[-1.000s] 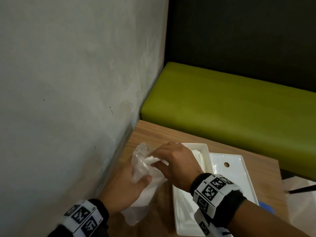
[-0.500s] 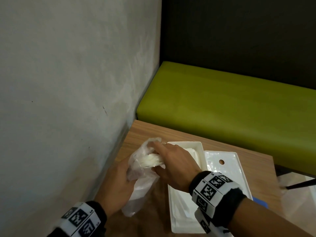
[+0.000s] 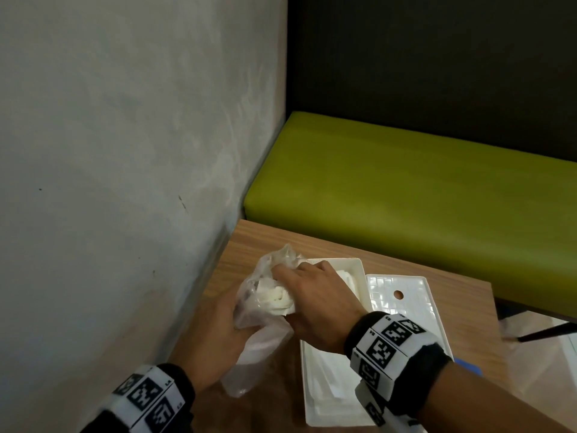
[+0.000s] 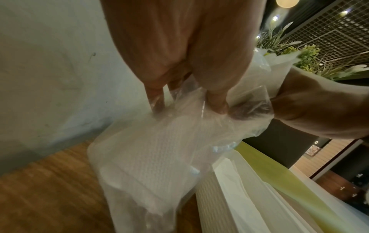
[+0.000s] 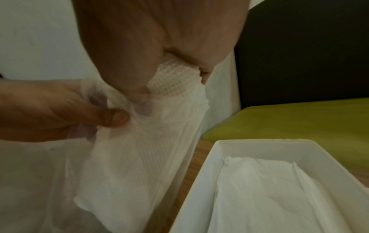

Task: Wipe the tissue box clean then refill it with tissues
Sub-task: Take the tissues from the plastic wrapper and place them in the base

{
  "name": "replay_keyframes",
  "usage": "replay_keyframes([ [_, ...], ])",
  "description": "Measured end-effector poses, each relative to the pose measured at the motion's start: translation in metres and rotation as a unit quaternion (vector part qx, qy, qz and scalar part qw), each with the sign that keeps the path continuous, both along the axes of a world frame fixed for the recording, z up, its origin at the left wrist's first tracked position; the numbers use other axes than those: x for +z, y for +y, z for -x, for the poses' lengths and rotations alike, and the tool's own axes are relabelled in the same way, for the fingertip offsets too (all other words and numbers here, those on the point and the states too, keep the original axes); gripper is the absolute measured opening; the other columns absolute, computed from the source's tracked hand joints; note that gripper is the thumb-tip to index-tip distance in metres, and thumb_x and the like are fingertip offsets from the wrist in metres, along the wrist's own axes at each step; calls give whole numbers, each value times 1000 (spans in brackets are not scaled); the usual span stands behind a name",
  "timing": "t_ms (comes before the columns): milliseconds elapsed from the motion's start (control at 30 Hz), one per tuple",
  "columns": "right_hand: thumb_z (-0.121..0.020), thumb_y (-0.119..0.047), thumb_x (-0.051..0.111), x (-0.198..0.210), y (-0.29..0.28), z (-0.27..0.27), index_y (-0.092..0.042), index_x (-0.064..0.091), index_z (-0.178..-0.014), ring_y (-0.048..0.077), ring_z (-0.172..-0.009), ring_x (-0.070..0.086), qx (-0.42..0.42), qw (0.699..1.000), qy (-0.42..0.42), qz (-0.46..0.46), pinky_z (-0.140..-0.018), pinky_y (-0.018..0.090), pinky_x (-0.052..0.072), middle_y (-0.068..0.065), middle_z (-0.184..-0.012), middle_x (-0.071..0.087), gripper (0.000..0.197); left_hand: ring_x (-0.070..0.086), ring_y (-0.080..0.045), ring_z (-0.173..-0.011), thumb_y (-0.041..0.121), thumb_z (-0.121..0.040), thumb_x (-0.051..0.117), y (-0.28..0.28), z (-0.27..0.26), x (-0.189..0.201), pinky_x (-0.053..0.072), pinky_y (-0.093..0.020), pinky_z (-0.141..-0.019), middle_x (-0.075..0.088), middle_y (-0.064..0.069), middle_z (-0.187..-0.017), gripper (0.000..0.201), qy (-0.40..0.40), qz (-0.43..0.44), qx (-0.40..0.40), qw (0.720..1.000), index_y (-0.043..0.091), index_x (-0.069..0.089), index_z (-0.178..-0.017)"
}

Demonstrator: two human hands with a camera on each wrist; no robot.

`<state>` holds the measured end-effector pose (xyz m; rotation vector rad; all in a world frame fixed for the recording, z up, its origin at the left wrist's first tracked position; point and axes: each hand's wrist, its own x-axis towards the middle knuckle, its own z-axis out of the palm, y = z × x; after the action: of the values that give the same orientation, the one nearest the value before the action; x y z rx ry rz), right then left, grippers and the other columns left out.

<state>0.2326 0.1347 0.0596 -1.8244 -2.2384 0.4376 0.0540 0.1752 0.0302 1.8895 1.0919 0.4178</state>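
Note:
A clear plastic bag (image 3: 256,332) of white tissues (image 3: 274,296) is held up over the wooden table (image 3: 268,242), left of the open white tissue box (image 3: 356,270). My left hand (image 3: 215,335) grips the bag's side, thumb pinching the plastic (image 5: 111,116). My right hand (image 3: 312,295) reaches into the bag's mouth and pinches a folded stack of tissues (image 5: 173,82). Some tissues (image 5: 265,186) lie inside the box (image 5: 201,178). The box's white lid (image 3: 402,298), with a round hole, lies flat to the right of the box.
A grey wall (image 3: 125,151) runs close along the table's left side. A green bench seat (image 3: 406,182) stands behind the table. A blue object (image 3: 468,365) peeks out by my right forearm. A dark chair leg (image 3: 546,332) shows over the floor at right.
My right hand has slid deeper into the bag's mouth, and the tissue stack now bulges inside the bag by its knuckles. My left hand keeps its hold on the bag.

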Motion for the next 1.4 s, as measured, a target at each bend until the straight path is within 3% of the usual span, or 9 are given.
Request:
replay_keyframes([
  [100, -80, -28, 65, -1, -3, -3, -26, 55, -110, 25, -90, 59, 4, 999, 40, 9, -76, 36, 39, -1, -101, 67, 32, 69, 2, -87, 33, -81, 75, 8, -1, -12, 57, -30, -81, 74, 18, -93, 22, 57, 42, -25, 997, 36, 68, -102],
  [267, -81, -22, 62, 8, -5, -20, -26, 54, -92, 23, -85, 59, -54, 990, 118, 45, -70, 39, 48, -4, -93, 65, 14, 67, -4, -80, 30, -79, 77, 17, -13, -15, 54, -27, -77, 72, 9, -87, 17, 132, 43, -41, 989, 29, 67, -93],
  [433, -80, -17, 62, 23, -8, -41, -31, 54, -86, 18, -81, 58, -69, 986, 148, 22, -64, 24, 34, -3, -90, 69, 18, 67, -8, -84, 30, -78, 77, 23, -22, -18, 56, -37, -81, 72, 9, -92, 22, 138, 66, -43, 987, 25, 66, -96],
  [600, -79, -18, 61, 26, -13, -56, -26, 56, -85, 20, -80, 59, -96, 984, 150, 15, -63, 27, 39, -5, -87, 68, 12, 54, -7, -65, 25, -79, 78, 29, -34, -14, 37, -20, -57, 55, 11, -69, 28, 181, 33, -67, 981, 30, 51, -70],
  [833, -81, -17, 61, 37, -26, -68, -21, 62, -88, 19, -79, 61, -143, 977, 156, 20, -67, 34, 48, -4, -85, 69, 8, 60, -18, -80, 22, -78, 72, 37, -46, -12, 44, -27, -71, 63, 5, -81, 17, 270, 10, -157, 950, 28, 57, -74],
  [1000, -77, -13, 60, 48, -32, -74, -21, 56, -73, 14, -64, 54, -183, 974, 133, 2, -53, 13, 37, -10, -68, 59, 9, 64, -20, -88, 24, -79, 73, 38, -47, -23, 50, -30, -74, 67, 0, -92, 21, 347, 14, -103, 932, 17, 67, -98],
  [1167, -73, -11, 62, 66, -32, -76, -19, 62, -81, 13, -68, 54, -209, 966, 144, -40, -58, 19, 39, -6, -74, 66, 10, 64, -28, -104, 30, -85, 63, 40, -34, -41, 52, -35, -87, 66, -11, -116, 40, 389, -54, -3, 920, 8, 58, -118],
  [1267, -73, -15, 60, 71, -32, -77, -18, 60, -78, 16, -66, 56, -218, 966, 139, -11, -54, 20, 39, -5, -70, 64, 5, 59, -31, -113, 32, -82, 69, 41, -32, -45, 48, -34, -88, 57, -13, -128, 64, 356, 8, 47, 933, 6, 38, -132],
  [1400, -73, -18, 60, 76, -32, -79, -16, 60, -73, 17, -63, 58, -225, 964, 142, 30, -50, 26, 40, -2, -68, 65, 2, 41, -34, -133, 49, -72, 73, 37, -32, -30, 42, -43, -106, 35, -17, -147, 102, 365, 34, 35, 930, 7, 17, -147],
])
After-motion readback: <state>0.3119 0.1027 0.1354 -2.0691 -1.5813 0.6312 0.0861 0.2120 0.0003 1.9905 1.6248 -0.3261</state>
